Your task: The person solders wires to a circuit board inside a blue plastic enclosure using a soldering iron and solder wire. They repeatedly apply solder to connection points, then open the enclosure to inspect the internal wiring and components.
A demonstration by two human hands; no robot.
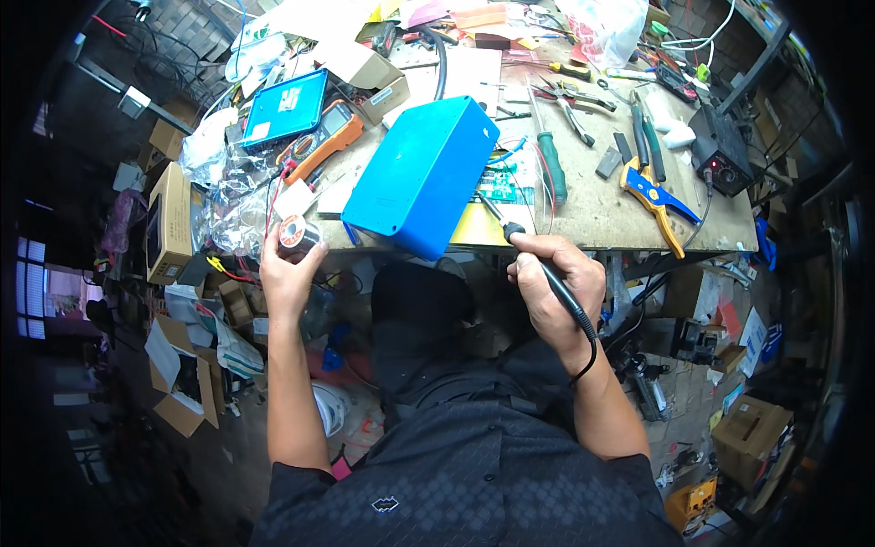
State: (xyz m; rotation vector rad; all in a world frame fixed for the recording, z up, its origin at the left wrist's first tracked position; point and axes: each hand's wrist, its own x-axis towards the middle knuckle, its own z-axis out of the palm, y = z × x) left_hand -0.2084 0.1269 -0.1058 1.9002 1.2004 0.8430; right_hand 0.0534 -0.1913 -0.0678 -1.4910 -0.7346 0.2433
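My left hand (288, 287) is at the table's near edge, its thumb and fingers closed round a small spool of solder wire (292, 231). My right hand (563, 278) grips a black soldering iron (571, 303), its cable running back over the wrist. The iron's metal tip points up and left, near a green circuit board (500, 186). Between my hands a blue plastic box (415, 173) stands tilted at the table edge, hiding part of the board. Whether the tip touches anything cannot be told.
An orange multimeter (321, 144) and a blue lid (284, 109) lie at the left. Rightward are a green-handled screwdriver (552, 168), pliers (571, 114), a blue-and-yellow wire stripper (653, 195) and a black soldering station (718, 150). Cardboard boxes (171, 223) stand beside the table.
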